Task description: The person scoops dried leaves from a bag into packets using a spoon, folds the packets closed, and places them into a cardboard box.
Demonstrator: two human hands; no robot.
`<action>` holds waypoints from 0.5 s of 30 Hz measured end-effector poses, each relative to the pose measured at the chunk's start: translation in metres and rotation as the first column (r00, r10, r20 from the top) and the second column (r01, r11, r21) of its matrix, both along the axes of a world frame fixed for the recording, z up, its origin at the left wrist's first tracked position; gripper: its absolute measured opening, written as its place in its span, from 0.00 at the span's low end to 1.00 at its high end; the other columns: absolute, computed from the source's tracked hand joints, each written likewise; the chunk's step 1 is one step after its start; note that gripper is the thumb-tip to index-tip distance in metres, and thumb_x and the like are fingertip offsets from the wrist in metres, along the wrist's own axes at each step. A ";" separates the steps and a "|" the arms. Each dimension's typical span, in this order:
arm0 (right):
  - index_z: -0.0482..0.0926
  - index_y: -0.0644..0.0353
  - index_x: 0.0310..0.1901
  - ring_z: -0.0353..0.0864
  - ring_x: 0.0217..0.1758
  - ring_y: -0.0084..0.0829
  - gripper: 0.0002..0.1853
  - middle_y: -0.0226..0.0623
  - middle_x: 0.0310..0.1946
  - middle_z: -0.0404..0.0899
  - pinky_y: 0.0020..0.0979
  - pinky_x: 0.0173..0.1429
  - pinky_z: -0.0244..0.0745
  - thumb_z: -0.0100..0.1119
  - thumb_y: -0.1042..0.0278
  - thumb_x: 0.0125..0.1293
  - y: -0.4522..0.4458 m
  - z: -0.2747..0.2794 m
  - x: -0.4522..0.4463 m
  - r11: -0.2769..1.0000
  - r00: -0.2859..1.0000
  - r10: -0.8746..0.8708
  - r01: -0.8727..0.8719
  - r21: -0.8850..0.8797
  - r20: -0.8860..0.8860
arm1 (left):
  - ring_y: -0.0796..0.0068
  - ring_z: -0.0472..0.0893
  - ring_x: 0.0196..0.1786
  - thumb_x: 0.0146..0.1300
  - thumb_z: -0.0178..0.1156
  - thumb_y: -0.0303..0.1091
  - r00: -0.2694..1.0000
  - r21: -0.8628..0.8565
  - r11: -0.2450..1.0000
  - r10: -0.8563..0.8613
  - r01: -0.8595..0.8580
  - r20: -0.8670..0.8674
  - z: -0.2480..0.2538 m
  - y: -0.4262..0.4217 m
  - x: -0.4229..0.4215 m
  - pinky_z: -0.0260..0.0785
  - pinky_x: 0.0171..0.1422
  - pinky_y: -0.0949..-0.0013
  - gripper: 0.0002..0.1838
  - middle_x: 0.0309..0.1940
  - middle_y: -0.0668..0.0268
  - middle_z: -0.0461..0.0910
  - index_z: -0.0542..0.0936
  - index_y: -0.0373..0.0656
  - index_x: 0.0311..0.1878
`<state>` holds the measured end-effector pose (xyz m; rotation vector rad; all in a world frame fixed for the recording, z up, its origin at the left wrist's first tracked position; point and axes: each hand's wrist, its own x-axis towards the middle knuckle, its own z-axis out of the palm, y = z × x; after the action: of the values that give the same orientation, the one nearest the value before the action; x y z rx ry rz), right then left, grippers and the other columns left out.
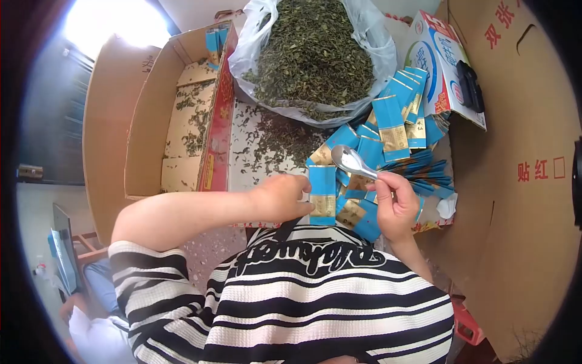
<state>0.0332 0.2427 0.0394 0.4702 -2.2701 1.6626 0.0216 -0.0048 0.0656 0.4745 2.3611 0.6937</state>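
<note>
My right hand (397, 203) grips a shiny metal spoon (348, 159) by its handle, with the bowl pointing up and left. The spoon's bowl looks bare and sits above a heap of blue and gold packets (391, 130). My left hand (282, 197) pinches the left edge of one blue and gold packet (322, 197) between thumb and fingers. Whether that packet's mouth is open I cannot tell. Beyond both hands, dried green leaves (315, 57) fill a white plastic bag (245, 60).
Loose leaf bits lie on the white work surface (239, 161). A long cardboard box (145, 130) with scattered leaves and a few packets stands left. At right are a printed carton (439, 54), a crumpled white tissue (447, 206) and a tall cardboard wall (527, 212).
</note>
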 end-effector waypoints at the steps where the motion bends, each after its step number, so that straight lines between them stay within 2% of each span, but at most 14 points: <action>1: 0.77 0.68 0.45 0.83 0.36 0.26 0.07 0.38 0.39 0.80 0.24 0.40 0.77 0.56 0.82 0.67 0.001 -0.001 0.001 1.000 1.000 0.000 0.000 -0.004 -0.011 | 0.56 0.81 0.47 0.56 0.67 0.46 0.989 0.006 0.993 0.120 -0.121 0.084 -0.016 0.006 0.007 0.73 0.54 0.59 0.27 0.43 0.53 0.80 0.77 0.35 0.51; 2: 0.77 0.68 0.45 0.83 0.36 0.26 0.07 0.38 0.39 0.80 0.24 0.40 0.77 0.56 0.82 0.67 0.001 -0.003 0.002 1.000 1.000 0.006 -0.006 -0.007 -0.012 | 0.57 0.80 0.48 0.53 0.69 0.48 0.957 0.000 0.971 0.236 -0.239 0.170 -0.029 0.010 0.012 0.73 0.55 0.60 0.32 0.44 0.52 0.79 0.75 0.34 0.54; 3: 0.77 0.68 0.45 0.83 0.36 0.26 0.07 0.38 0.39 0.80 0.24 0.40 0.77 0.56 0.82 0.67 0.002 -0.005 0.002 1.000 1.000 0.004 -0.004 -0.026 0.005 | 0.57 0.80 0.48 0.53 0.69 0.48 0.956 -0.004 0.970 0.242 -0.244 0.169 -0.042 0.016 0.015 0.73 0.55 0.60 0.32 0.44 0.52 0.79 0.75 0.34 0.54; 5: 0.77 0.68 0.45 0.83 0.35 0.26 0.07 0.38 0.39 0.80 0.24 0.40 0.77 0.56 0.82 0.67 0.003 -0.007 0.001 0.999 1.000 0.007 -0.006 -0.050 0.020 | 0.58 0.78 0.51 0.48 0.73 0.49 0.895 0.076 0.892 0.440 -0.445 0.071 -0.058 0.026 0.017 0.72 0.56 0.62 0.40 0.45 0.50 0.77 0.71 0.34 0.59; 6: 0.77 0.67 0.45 0.83 0.35 0.26 0.07 0.38 0.38 0.80 0.23 0.40 0.77 0.56 0.82 0.67 0.003 -0.008 0.001 0.998 1.000 0.009 -0.008 -0.056 0.018 | 0.58 0.78 0.51 0.48 0.73 0.49 0.895 0.071 0.892 0.441 -0.445 0.068 -0.058 0.030 0.016 0.72 0.56 0.62 0.40 0.45 0.50 0.77 0.71 0.34 0.59; 8: 0.77 0.67 0.45 0.83 0.35 0.26 0.06 0.38 0.38 0.80 0.23 0.40 0.77 0.56 0.81 0.67 0.003 -0.008 0.002 0.998 1.000 0.012 -0.010 -0.058 0.021 | 0.52 0.72 0.62 0.48 0.72 0.48 0.849 0.072 0.849 0.527 -0.523 -0.046 -0.058 0.042 0.014 0.67 0.64 0.57 0.48 0.58 0.48 0.70 0.60 0.37 0.68; 9: 0.77 0.67 0.45 0.83 0.35 0.25 0.06 0.38 0.38 0.80 0.23 0.40 0.77 0.56 0.81 0.67 0.003 -0.008 0.002 0.998 0.999 0.008 -0.006 -0.068 0.032 | 0.52 0.72 0.62 0.48 0.72 0.48 0.849 0.072 0.849 0.527 -0.523 -0.046 -0.052 0.050 0.014 0.67 0.64 0.57 0.48 0.58 0.48 0.70 0.60 0.37 0.68; 11: 0.77 0.67 0.45 0.83 0.35 0.25 0.06 0.37 0.38 0.80 0.23 0.40 0.77 0.56 0.81 0.67 0.002 -0.007 0.002 0.997 0.999 0.002 0.001 -0.075 0.045 | 0.50 0.69 0.63 0.47 0.73 0.44 0.851 -0.058 0.849 0.522 -0.524 -0.053 -0.037 0.063 0.019 0.65 0.65 0.54 0.53 0.59 0.50 0.68 0.52 0.40 0.72; 15: 0.77 0.67 0.45 0.83 0.35 0.25 0.06 0.37 0.38 0.80 0.23 0.40 0.77 0.56 0.81 0.67 0.004 -0.013 0.002 0.998 0.999 0.002 0.001 -0.056 0.050 | 0.48 0.69 0.62 0.43 0.73 0.44 0.859 -0.058 0.867 0.479 -0.495 -0.179 -0.055 0.068 0.020 0.64 0.66 0.56 0.57 0.56 0.49 0.68 0.50 0.40 0.72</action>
<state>0.0353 0.2469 0.0267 0.4209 -2.2513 1.7527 0.0416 0.0633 0.0106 -0.1367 2.6835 0.7721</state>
